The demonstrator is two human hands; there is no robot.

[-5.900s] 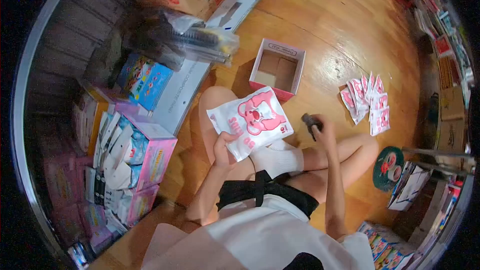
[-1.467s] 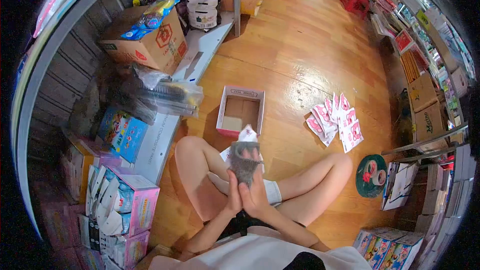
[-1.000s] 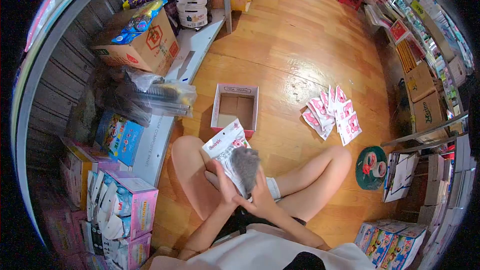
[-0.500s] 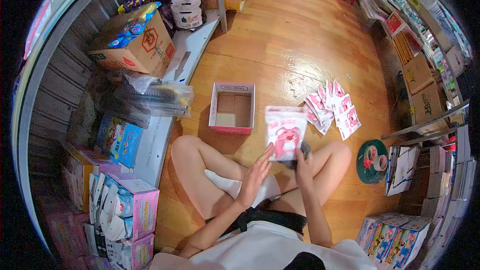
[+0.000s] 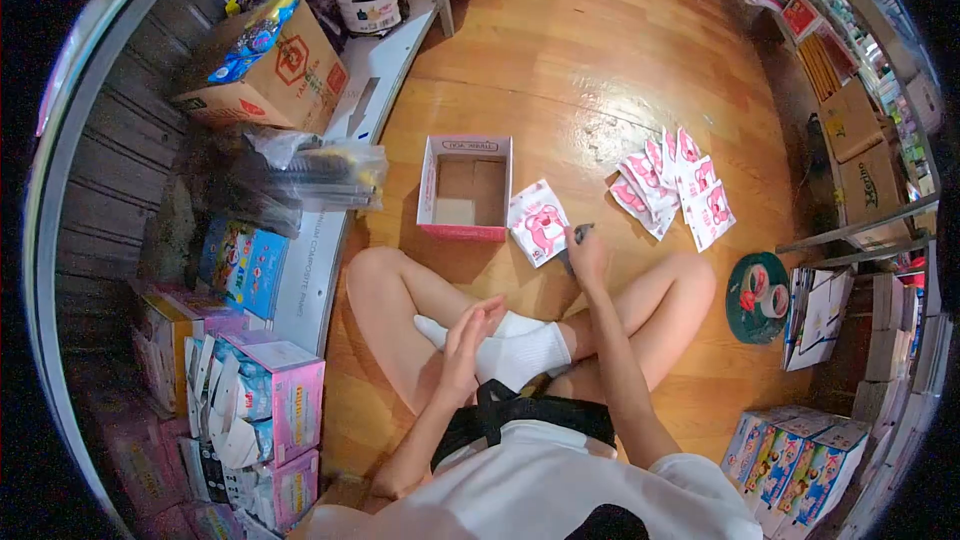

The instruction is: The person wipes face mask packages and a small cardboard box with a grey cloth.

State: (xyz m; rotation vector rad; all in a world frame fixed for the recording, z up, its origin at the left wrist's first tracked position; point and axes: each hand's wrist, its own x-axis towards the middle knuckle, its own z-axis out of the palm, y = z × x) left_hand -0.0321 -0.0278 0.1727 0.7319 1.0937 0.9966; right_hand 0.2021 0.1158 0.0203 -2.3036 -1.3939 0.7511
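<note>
On the floor lies a white packet (image 5: 540, 224) with a pink bear on it, close to the right side of an open pink-and-white box (image 5: 462, 232). My right hand (image 5: 589, 262) is beside the packet's right edge, its fingers closed around a small dark grey object (image 5: 583, 232) whose kind I cannot tell. Over my white-socked foot, my left hand (image 5: 470, 338) holds nothing, with its fingers stretched out. Several similar bear packets (image 5: 652, 180) lie fanned out on the floor further right.
Beyond my right knee sits a green round tray (image 5: 742, 330) with tape rolls. Shelving with a cardboard box (image 5: 275, 70) and bags runs along the left. Pink cartons (image 5: 290, 410) are stacked at lower left, colourful boxes (image 5: 795, 465) at lower right. Bare wood floor (image 5: 540, 50) stretches ahead.
The bear packet has left my hands and now lies on the floor beside the box. My left hand has drawn back toward my lap; my right hand has moved slightly forward.
</note>
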